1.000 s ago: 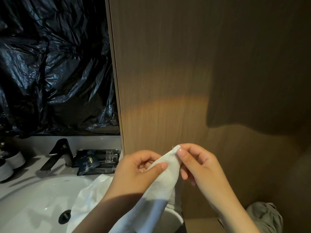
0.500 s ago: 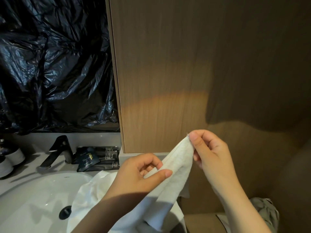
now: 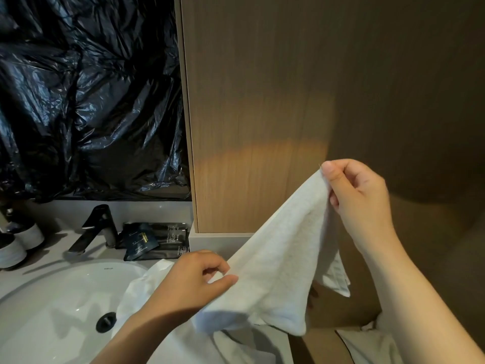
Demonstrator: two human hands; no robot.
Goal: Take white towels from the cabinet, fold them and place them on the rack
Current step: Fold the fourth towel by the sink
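Towel first: a white terry-cloth towel (image 3: 275, 264) hangs stretched between both hands at about five o'clock in the view, its top edge rising from eight o'clock towards two. The right hand (image 3: 359, 200) pinches the upper corner between its thumb and curled forefinger. The left hand (image 3: 191, 282) pinches the lower edge between its thumb and bent fingers, above more bunched white cloth at the rim of the white oval ceramic basin (image 3: 52, 292) at seven o'clock. Behind the basin stands an angular black metal tap (image 3: 97, 227). At the tap's three o'clock lie flat black sachets (image 3: 147, 240) with a gold mark and fine white print, too small to read. A tiny mark on the basin rim is equally illegible. Crumpled black plastic sheeting (image 3: 86, 101) fills ten o'clock, and a light wooden panel (image 3: 262, 101) fills twelve.
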